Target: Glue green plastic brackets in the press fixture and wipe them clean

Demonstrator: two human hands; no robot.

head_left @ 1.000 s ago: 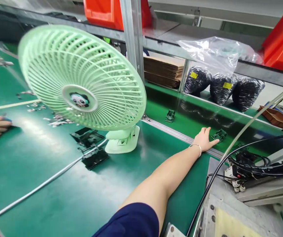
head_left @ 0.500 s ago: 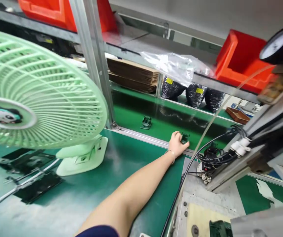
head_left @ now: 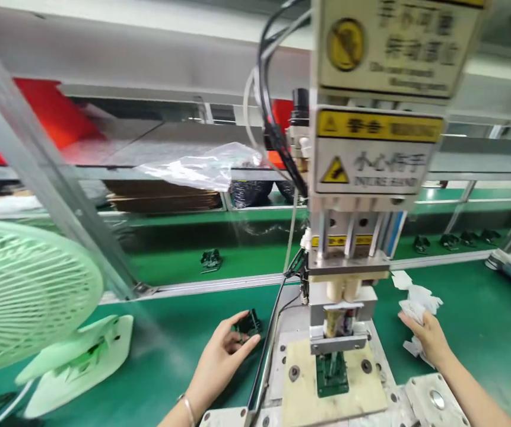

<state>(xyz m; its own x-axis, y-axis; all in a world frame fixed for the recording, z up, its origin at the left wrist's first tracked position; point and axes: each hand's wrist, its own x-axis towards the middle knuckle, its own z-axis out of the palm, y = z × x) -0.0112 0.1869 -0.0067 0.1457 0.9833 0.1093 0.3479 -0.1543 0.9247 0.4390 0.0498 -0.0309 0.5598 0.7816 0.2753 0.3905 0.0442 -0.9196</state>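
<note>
My left hand (head_left: 225, 354) grips a small dark plastic part (head_left: 248, 323) between thumb and fingers, just above the green bench left of the press. On the right of the press, my right hand (head_left: 433, 341) pinches at a loose bunch of white paper pieces (head_left: 416, 300); its fingertips are partly hidden by them. Between the hands stands the press (head_left: 343, 320) with its warning signs. A dark green part (head_left: 332, 375) sits on the cream fixture plate (head_left: 295, 397) beneath the press head.
A light green fan (head_left: 28, 296) stands at the left. Behind the bench, a green conveyor surface (head_left: 255, 259) carries one dark part (head_left: 210, 260) and several more at the right. Black cables (head_left: 269, 320) run down beside the press. Plastic film (head_left: 206, 166) hangs from the shelf.
My left hand has lifted a dark part off the conveyor and brought it back over the bench. The view has swung right, and my right hand now shows at the white paper.
</note>
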